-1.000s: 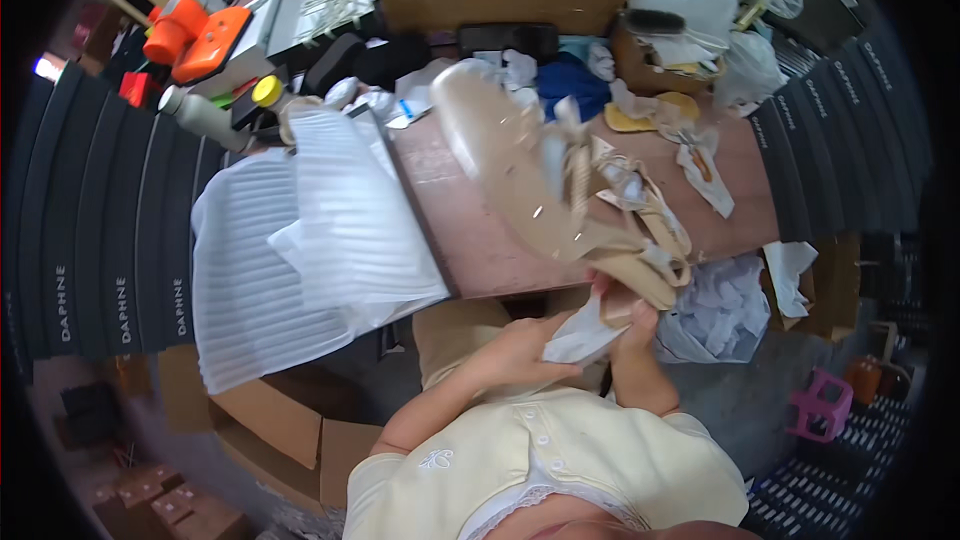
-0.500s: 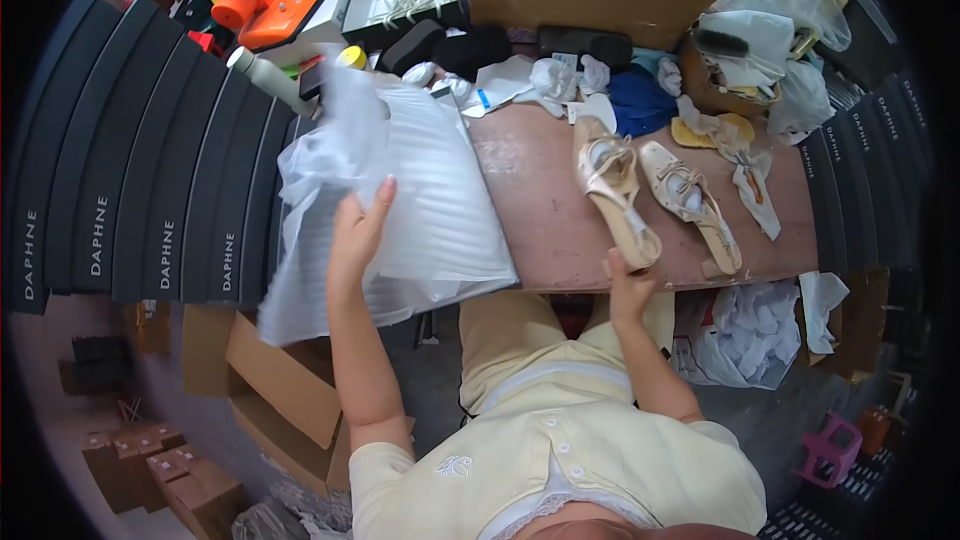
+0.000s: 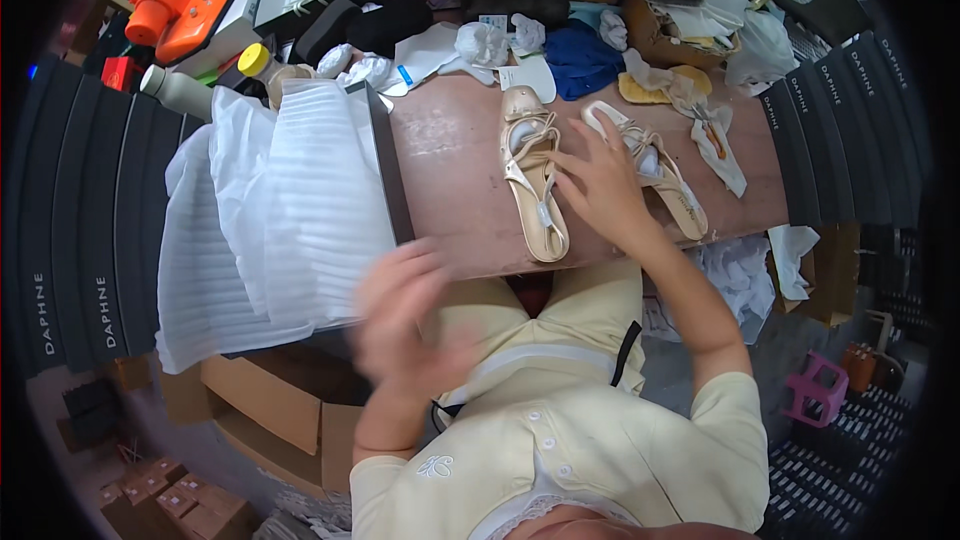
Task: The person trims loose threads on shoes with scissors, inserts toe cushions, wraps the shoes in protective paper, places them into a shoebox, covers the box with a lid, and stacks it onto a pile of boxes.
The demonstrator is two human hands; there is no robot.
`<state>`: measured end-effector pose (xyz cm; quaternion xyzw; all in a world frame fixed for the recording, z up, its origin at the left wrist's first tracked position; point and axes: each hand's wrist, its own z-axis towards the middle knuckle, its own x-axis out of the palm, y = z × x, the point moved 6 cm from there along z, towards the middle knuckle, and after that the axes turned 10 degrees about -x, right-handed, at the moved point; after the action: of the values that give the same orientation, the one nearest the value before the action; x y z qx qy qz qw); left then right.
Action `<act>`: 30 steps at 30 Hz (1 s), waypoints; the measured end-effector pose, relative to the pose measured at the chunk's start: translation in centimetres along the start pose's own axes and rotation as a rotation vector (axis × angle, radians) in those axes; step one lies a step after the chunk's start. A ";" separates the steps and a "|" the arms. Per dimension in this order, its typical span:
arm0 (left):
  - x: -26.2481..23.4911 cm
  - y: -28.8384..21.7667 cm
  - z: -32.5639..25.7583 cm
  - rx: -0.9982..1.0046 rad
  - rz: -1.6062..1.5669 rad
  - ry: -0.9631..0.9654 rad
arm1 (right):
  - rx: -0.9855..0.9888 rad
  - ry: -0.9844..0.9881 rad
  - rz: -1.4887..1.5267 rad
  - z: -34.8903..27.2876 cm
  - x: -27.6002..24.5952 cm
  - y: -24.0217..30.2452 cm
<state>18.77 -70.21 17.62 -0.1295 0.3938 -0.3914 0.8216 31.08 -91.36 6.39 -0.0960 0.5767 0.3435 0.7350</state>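
Two beige lace-up shoes lie on the table with their toes pointing away from me: the left shoe and the right shoe. My right hand reaches over the right shoe with fingers spread, its fingertips close to the laces of both; whether they touch cannot be made out. Motion blurs my left hand, which hangs off the table's front edge with thumb and fingers apart and nothing visible in it. Beyond it, white ribbed wrapping sheet and crumpled thin paper cover a dark shoe box.
Dark shoe boxes stand in rows at left and right. Along the back lie paper wads, a blue cloth and a filled carton. Scissors rest at right; an open carton is below the table.
My left hand has let go of the thin paper and moved right, toward me. My right hand has left the left shoe's heel, which now lies flat, and reached forward between the shoes.
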 end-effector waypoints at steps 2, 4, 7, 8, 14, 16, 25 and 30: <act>8.8 1.0 -1.4 -0.333 0.058 0.200 | -0.116 0.148 -0.087 2.3 1.5 0.3; 14.5 5.5 -4.7 -0.675 -0.152 0.358 | -0.276 0.200 -0.251 3.8 2.3 1.5; 16.8 5.7 -7.1 -0.772 -0.469 0.240 | -0.409 0.105 -0.378 3.5 2.6 2.3; 17.6 5.8 -8.2 -0.789 -0.472 0.217 | -0.441 0.065 -0.445 3.3 2.8 2.5; 18.5 5.7 -8.3 -0.726 -0.516 0.119 | -0.623 -0.074 -0.675 5.9 4.9 2.9; 18.5 5.7 -8.1 -0.710 -0.499 0.091 | -0.819 -0.097 -0.700 6.3 5.7 3.2; 18.8 8.4 -8.2 -0.853 -0.625 -0.009 | -0.796 -0.109 -0.116 2.9 -3.4 4.3; 19.0 8.0 -7.9 -0.800 -0.562 -0.001 | -0.344 -0.414 -0.259 8.4 -5.5 4.5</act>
<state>24.46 -78.35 -2.05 -0.5363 0.4629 -0.4159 0.5702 34.31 -85.66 15.18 -0.2197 0.3308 0.3518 0.8477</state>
